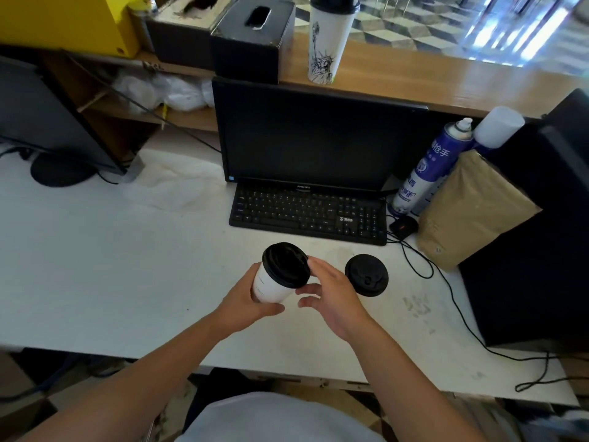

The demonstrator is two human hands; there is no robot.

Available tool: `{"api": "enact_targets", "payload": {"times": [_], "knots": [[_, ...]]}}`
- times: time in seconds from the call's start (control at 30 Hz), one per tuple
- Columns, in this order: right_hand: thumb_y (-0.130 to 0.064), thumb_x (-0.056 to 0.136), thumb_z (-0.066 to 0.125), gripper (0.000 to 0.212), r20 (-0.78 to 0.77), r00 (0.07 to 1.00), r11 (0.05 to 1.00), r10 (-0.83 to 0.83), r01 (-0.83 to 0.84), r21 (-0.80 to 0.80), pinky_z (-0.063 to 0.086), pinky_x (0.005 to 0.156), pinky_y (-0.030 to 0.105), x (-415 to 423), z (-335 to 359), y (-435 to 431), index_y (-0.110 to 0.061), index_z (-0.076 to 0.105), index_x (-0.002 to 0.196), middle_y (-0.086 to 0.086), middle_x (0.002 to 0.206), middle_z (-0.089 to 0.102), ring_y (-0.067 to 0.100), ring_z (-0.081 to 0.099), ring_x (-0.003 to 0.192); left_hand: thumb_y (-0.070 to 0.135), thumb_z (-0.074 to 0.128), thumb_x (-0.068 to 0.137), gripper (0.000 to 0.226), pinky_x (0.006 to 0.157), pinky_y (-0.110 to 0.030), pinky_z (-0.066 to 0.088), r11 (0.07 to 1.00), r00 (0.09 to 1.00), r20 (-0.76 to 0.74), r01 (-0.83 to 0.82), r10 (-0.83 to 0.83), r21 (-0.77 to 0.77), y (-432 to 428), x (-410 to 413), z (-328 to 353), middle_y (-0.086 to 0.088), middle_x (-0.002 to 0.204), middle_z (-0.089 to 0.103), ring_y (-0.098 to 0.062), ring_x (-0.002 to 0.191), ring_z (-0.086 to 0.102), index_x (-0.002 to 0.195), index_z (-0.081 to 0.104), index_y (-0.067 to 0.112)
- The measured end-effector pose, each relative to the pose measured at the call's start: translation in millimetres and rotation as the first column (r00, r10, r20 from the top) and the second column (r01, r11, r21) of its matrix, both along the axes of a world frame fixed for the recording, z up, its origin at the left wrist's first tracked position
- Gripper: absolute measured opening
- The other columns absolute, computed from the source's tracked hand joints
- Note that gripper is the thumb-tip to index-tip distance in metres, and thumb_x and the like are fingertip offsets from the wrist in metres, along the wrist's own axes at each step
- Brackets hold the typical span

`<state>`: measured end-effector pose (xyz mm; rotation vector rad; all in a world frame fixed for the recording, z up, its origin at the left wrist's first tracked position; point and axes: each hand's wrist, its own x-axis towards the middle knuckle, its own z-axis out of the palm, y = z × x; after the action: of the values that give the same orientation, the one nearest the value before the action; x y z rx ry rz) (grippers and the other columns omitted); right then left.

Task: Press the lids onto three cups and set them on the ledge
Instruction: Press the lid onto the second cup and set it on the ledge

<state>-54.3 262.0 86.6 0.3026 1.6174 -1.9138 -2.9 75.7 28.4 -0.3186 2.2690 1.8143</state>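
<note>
My left hand (247,298) grips a white paper cup (271,287) above the white desk, tilted to the left. A black lid (285,264) sits on its rim. My right hand (331,291) is beside the cup with fingers spread, its fingertips touching the lid's right edge. A second black-lidded cup (366,275) stands on the desk just right of my right hand; only its lid shows. A tall white cup (328,43) with a Statue of Liberty drawing and a black lid stands on the wooden ledge (414,78) at the back.
A black keyboard (307,212) and monitor (312,135) stand behind the cups. A blue spray can (427,170), a brown paper bag (468,208) and a black box (541,234) lie to the right. A black tissue box (251,39) sits on the ledge, left of the tall cup.
</note>
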Motion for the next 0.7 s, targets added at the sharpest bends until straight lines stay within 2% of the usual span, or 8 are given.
{"api": "enact_targets", "payload": {"times": [0.13, 0.27, 0.33, 0.37, 0.43, 0.53, 0.6, 0.7], "knots": [[-0.021, 0.101, 0.058, 0.021, -0.013, 1.0, 1.0, 0.008, -0.008, 0.008, 0.055, 0.061, 0.033, 5.5, -1.5, 2.5, -0.016, 0.068, 0.12, 0.005, 0.105, 0.071, 0.022, 0.064, 0.076, 0.02, 0.084, 0.068, 0.087, 0.084, -0.019, 0.055, 0.999, 0.999, -0.023, 0.027, -0.026, 0.019, 0.3, 1.3, 3.6, 0.02, 0.13, 0.059, -0.007, 0.121, 0.058, 0.138, 0.041, 0.047], [-0.017, 0.1, 0.061, 0.022, -0.013, 1.0, 0.999, 0.007, -0.006, 0.038, 0.057, 0.063, 0.034, 4.7, -2.9, 3.8, -0.005, 0.064, 0.119, 0.01, 0.103, 0.069, 0.023, 0.065, 0.078, 0.011, 0.078, 0.075, 0.084, 0.084, -0.004, 0.046, 0.998, 0.997, -0.062, 0.055, -0.054, 0.012, -0.5, -0.1, 9.3, 0.035, 0.125, 0.057, 0.011, 0.121, 0.051, 0.128, 0.042, 0.066], [-0.014, 0.099, 0.062, 0.017, 0.007, 1.0, 0.999, -0.007, 0.006, 0.051, 0.058, 0.062, 0.034, 3.7, -4.5, 3.8, -0.001, 0.064, 0.11, 0.012, 0.097, 0.068, 0.024, 0.065, 0.075, 0.011, 0.076, 0.082, 0.082, 0.09, 0.0, 0.04, 1.0, 0.999, -0.034, 0.014, -0.013, 0.019, -1.8, -0.7, 7.5, 0.035, 0.128, 0.057, 0.013, 0.124, 0.048, 0.137, 0.04, 0.059], [-0.013, 0.099, 0.062, 0.013, 0.021, 1.0, 0.998, -0.005, 0.004, 0.066, 0.058, 0.062, 0.034, 3.3, -5.4, 3.6, -0.001, 0.065, 0.103, 0.013, 0.094, 0.067, 0.024, 0.065, 0.073, 0.011, 0.075, 0.085, 0.08, 0.097, -0.004, 0.036, 1.0, 1.0, -0.009, -0.015, 0.015, 0.025, -2.6, -1.7, 5.9, 0.031, 0.134, 0.055, 0.009, 0.128, 0.046, 0.143, 0.038, 0.052], [-0.015, 0.099, 0.061, 0.015, 0.042, 0.999, 0.994, 0.032, -0.036, 0.1, 0.059, 0.062, 0.034, 3.9, -8.4, 2.3, -0.003, 0.065, 0.092, 0.013, 0.09, 0.067, 0.023, 0.065, 0.07, 0.01, 0.071, 0.09, 0.075, 0.11, -0.021, 0.03, 0.999, 0.999, 0.028, -0.03, 0.029, 0.041, -3.9, -3.8, 4.3, 0.024, 0.143, 0.049, 0.001, 0.135, 0.041, 0.147, 0.037, 0.044], [-0.018, 0.1, 0.06, 0.02, 0.06, 0.993, 0.988, 0.102, -0.108, 0.109, 0.059, 0.062, 0.033, 5.9, -12.4, 0.0, -0.004, 0.064, 0.086, 0.01, 0.087, 0.068, 0.021, 0.065, 0.068, 0.005, 0.061, 0.094, 0.065, 0.115, -0.04, 0.031, 0.993, 0.999, 0.05, -0.001, -0.005, 0.119, -3.6, -6.0, 6.8, 0.017, 0.15, 0.048, -0.01, 0.14, 0.04, 0.147, 0.043, 0.04], [-0.019, 0.101, 0.059, 0.021, 0.084, 0.989, 0.986, 0.119, -0.128, 0.109, 0.059, 0.062, 0.034, 5.3, -14.2, -1.1, -0.004, 0.065, 0.088, 0.01, 0.088, 0.068, 0.023, 0.065, 0.069, 0.008, 0.054, 0.097, 0.054, 0.112, -0.043, 0.034, 0.981, 0.995, 0.091, -0.049, 0.032, 0.189, -2.7, -8.5, 9.7, 0.014, 0.145, 0.052, -0.015, 0.138, 0.043, 0.141, 0.05, 0.038], [-0.019, 0.102, 0.054, 0.021, 0.127, 0.98, 0.975, 0.152, -0.169, 0.141, 0.058, 0.065, 0.037, 2.1, -16.8, -2.7, -0.002, 0.066, 0.099, 0.013, 0.094, 0.067, 0.027, 0.064, 0.076, 0.036, 0.049, 0.102, 0.023, 0.106, -0.043, 0.037, 0.957, 0.973, 0.171, -0.191, 0.155, 0.218, 3.1, -14.3, 13.2, 0.019, 0.128, 0.056, -0.017, 0.131, 0.046, 0.124, 0.055, 0.041]]}}
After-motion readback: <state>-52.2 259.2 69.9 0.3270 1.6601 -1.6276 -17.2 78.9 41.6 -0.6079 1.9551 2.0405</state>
